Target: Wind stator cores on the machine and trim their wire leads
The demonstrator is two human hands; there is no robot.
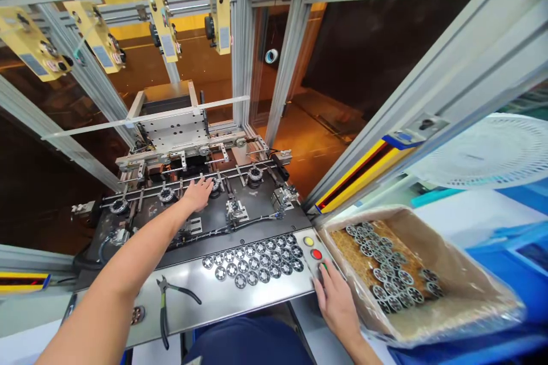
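My left hand (198,194) reaches over the black machine bed, its fingers stretched out at a round fixture (215,187) in the row. Whether the fingertips touch a part there is hard to tell. My right hand (338,303) is at the right end of the steel front panel (192,311), fingers extended over a green button (323,266) and thumb apart. A red button (316,254) and a yellow button (309,241) sit just beyond it. Several small spoked round parts (254,263) lie in rows on the panel, left of the buttons.
Green-handled cutting pliers (163,311) lie on the panel. A plastic-lined carton (462,302) of spoked rings stands at the right. Yellow light-curtain bars (355,174) flank the opening. Yellow hanging units (220,20) are overhead. A white round basket (483,151) stands far right.
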